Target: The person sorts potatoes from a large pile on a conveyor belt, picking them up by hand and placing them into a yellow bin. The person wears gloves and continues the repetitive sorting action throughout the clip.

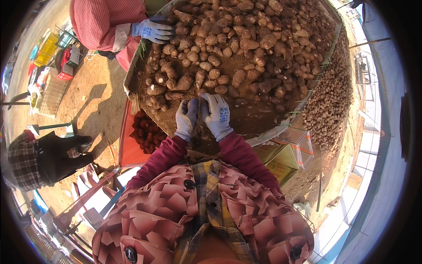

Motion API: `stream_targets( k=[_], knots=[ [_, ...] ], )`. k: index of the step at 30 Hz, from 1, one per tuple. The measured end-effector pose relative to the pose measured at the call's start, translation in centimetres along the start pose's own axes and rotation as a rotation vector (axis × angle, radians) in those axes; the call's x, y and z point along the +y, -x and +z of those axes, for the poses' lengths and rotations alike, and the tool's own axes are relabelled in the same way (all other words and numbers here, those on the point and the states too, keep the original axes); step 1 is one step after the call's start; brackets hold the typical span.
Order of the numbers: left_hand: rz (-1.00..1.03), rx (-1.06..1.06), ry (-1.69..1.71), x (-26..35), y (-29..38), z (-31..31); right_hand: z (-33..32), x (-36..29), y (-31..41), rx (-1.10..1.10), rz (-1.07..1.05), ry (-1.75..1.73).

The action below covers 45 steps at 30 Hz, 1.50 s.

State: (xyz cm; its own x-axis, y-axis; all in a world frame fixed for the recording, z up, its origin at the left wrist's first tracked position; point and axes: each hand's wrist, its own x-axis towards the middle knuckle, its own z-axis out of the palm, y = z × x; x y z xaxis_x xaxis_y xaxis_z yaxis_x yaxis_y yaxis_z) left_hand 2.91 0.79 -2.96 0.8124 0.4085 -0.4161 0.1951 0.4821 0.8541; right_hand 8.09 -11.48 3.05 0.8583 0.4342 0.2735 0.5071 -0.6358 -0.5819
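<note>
Both my hands wear pale work gloves with darker palms, close together over the near part of a soil-strewn sorting surface. My left hand has its fingers curled, with a small brownish piece showing at the fingertips; what it is cannot be made out. My right hand is bent beside it, its fingertips close to a small brown taro corm; whether it grips anything is hidden. Beyond the hands spreads a large heap of brown taro corms, some small and round, others long with pale cut ends.
Another person's gloved hand rests at the heap's upper left. A red bag of dark corms lies left of my arms. Clear-sided box and more corms are at right. A person in dark trousers stands at far left, near crates.
</note>
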Motion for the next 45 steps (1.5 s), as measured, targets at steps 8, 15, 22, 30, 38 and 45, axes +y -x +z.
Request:
stream_targets(
  k=[8, 15, 22, 30, 38, 45],
  knots=[
    [0.410, -0.015, -0.962, 3.4, -0.7, -4.4, -1.2, 6.8, -9.4, -0.193, 0.056, 0.248],
    [0.667, 0.000, -0.736, 4.0, -2.0, -3.8, -0.5, 8.3, -7.2, -0.172, 0.258, -1.064],
    [0.782, -0.129, -0.749, 6.5, -5.7, 0.6, -4.9, 6.5, 0.0, -0.209, 0.547, -1.953],
    [0.655, -0.418, -1.540, 3.1, -7.7, 8.0, -7.7, 10.9, 4.4, -0.149, 0.440, -2.081],
    [0.582, -0.665, -1.602, 1.7, -5.1, 3.1, -12.7, 14.4, 1.4, 0.130, 0.236, -0.935],
    [0.770, -0.508, -1.298, 0.9, -4.0, -3.2, -18.3, 14.8, 10.1, 0.560, 0.456, -1.552]
  ],
)
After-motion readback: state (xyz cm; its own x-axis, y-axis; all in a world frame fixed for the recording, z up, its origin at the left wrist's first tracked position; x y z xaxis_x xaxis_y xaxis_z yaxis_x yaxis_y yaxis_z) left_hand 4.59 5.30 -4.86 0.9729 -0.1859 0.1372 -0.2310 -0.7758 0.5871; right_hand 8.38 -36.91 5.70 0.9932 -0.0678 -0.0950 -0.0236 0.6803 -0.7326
